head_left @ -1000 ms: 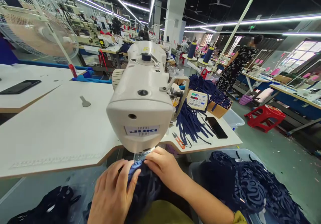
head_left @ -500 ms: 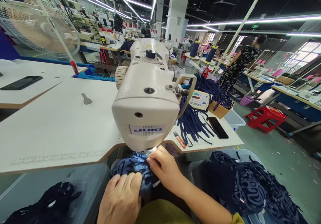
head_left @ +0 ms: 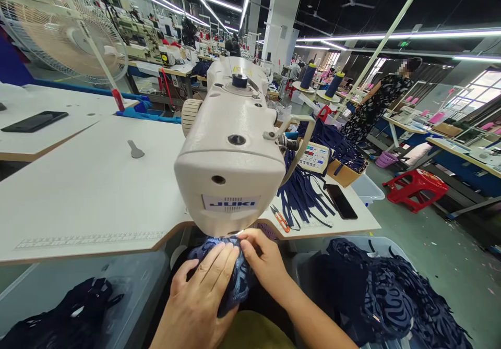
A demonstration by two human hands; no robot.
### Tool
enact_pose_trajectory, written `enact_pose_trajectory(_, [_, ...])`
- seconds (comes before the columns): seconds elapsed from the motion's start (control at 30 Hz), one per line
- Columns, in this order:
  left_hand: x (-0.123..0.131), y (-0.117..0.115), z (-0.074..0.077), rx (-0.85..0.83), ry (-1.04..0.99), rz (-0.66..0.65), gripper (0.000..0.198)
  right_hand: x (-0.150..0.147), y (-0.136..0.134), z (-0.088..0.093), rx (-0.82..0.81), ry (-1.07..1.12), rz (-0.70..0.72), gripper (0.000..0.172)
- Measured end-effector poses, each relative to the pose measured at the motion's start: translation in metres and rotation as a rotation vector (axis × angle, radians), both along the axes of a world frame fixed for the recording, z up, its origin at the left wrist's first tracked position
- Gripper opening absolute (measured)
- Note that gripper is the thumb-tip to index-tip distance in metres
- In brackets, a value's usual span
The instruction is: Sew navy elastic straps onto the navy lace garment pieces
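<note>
Dark blue patterned fabric (head_left: 239,281) lies bunched below the head of a white sewing machine (head_left: 230,182). My left hand (head_left: 203,286) rests on the fabric with its fingers stretched forward, the thumb off to the side. On the right of the fabric, my right hand (head_left: 266,265) pinches its edge between thumb and fingers, close under the machine head. The needle area is hidden behind the machine head.
Orange snips (head_left: 281,219), navy strips (head_left: 299,195) and a black phone (head_left: 341,201) lie on the table's right. Bins with dark garments stand at lower left (head_left: 136,297) and lower right (head_left: 299,265). A person (head_left: 381,101) stands at the back right.
My left hand has moved forward and right, its curled fingers now stretched over the fabric. The fabric has shifted beneath it. My right hand stays at the fabric's edge.
</note>
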State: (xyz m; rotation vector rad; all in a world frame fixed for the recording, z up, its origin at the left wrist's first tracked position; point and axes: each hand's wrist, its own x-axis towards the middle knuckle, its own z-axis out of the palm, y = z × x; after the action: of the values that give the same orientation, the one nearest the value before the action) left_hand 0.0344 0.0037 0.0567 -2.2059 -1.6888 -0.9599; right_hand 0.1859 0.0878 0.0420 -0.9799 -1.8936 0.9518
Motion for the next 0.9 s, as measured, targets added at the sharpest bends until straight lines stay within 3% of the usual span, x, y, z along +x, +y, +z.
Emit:
enact_pose_trajectory(0.2, [0.008,0.005,0.007,0.056,0.073,0.076,0.036,-0.008,0.009,0.006,-0.087,-0.031,-0.139,0.007])
enact_pose_trajectory(0.4, [0.01,0.01,0.018,0.104,0.151,0.093,0.035,-0.012,0.014,0.014,-0.082,-0.082,-0.135,0.006])
enact_pose_trajectory(0.9, [0.017,0.009,0.015,0.096,0.197,0.131,0.035,-0.005,0.011,0.017,-0.046,-0.136,-0.066,0.008])
